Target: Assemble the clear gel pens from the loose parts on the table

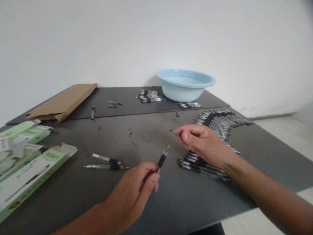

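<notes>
My left hand (139, 189) is closed around a gel pen (162, 159), its bare metal tip angled up and to the right. To the right and a little farther off, my right hand (204, 142) is pinched, with a small dark bit just showing at the fingertips; I cannot make out what it is. Under and behind that hand spreads a long fan of clear pens with black grips (217, 120), partly covered by the wrist. Left of my left hand lie two uncapped pens (104, 158) on the dark table (166, 202).
Green-and-white pen boxes (36, 176) are piled at the left, before a brown paper envelope (66, 99). A light blue basin (183, 89) stands at the back, beside a pen bundle (149, 96). A single pen part (93, 113) and dark scraps lie about. A seam crosses the tabletop.
</notes>
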The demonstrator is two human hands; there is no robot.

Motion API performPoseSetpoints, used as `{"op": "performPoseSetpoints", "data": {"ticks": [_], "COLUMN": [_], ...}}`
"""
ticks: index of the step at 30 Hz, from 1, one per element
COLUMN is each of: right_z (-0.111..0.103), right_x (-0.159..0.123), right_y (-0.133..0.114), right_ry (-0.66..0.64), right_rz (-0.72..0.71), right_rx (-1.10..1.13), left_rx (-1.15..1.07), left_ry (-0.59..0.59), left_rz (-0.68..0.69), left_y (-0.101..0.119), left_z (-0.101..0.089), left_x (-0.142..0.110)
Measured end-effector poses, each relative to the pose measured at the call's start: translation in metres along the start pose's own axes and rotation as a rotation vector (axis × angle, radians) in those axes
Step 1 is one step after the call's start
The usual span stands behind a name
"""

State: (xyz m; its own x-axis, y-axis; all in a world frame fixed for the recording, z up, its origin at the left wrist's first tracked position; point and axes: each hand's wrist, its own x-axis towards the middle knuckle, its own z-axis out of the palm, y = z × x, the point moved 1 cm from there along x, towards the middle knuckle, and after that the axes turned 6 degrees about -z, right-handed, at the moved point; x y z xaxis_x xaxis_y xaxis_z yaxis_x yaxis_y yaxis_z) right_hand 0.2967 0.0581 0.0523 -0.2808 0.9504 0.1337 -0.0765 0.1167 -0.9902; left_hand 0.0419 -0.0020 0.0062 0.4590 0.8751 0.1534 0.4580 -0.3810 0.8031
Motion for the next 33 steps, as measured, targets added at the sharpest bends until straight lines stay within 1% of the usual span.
{"op": "performPoseSetpoints", "data": {"ticks": [4,6,9,12,14,16,18,21,25,30,33], "right_z": [0.002,0.003,0.005,0.005,0.004,0.004,0.004,0.004,0.003,0.001,0.001], "right_x": [-0.007,-0.008,-0.008,-0.01,-0.011,-0.013,-0.014,-0.017,-0.019,-0.018,-0.017], "right_y": [-0.012,-0.019,-0.026,-0.031,-0.035,-0.039,-0.043,-0.046,-0.045,-0.04,-0.038], "right_ry": [-0.053,-0.058,-0.051,-0.121,-0.181,-0.21,-0.206,-0.159,-0.117,-0.113,-0.152], "right_rz": [-0.024,-0.037,-0.075,-0.16,-0.207,-0.232,-0.251,-0.298,-0.335,-0.447,-0.449], "right_rx": [0.023,0.027,0.008,-0.043,-0.101,-0.171,-0.239,-0.325,-0.411,-0.372,-0.362], "left_rx": [0.002,-0.005,-0.018,-0.014,0.006,0.03,0.053,0.062,0.078,0.115,0.13], "left_ry": [-0.007,0.001,0.02,0.04,0.04,0.026,0.025,0.045,0.058,0.041,0.029], "left_rz": [0.025,0.039,0.008,-0.025,0.004,0.051,0.084,0.106,0.123,0.127,0.124], "left_y": [0.003,0.005,0.009,0.011,0.011,0.009,0.007,0.004,0.001,0.001,0.002], "left_z": [-0.001,-0.002,-0.001,-0.001,-0.002,-0.003,-0.004,-0.004,-0.003,-0.004,-0.005], "left_x": [0.001,0.001,0.0,-0.001,-0.002,-0.002,-0.003,-0.004,-0.006,-0.01,-0.01]}}
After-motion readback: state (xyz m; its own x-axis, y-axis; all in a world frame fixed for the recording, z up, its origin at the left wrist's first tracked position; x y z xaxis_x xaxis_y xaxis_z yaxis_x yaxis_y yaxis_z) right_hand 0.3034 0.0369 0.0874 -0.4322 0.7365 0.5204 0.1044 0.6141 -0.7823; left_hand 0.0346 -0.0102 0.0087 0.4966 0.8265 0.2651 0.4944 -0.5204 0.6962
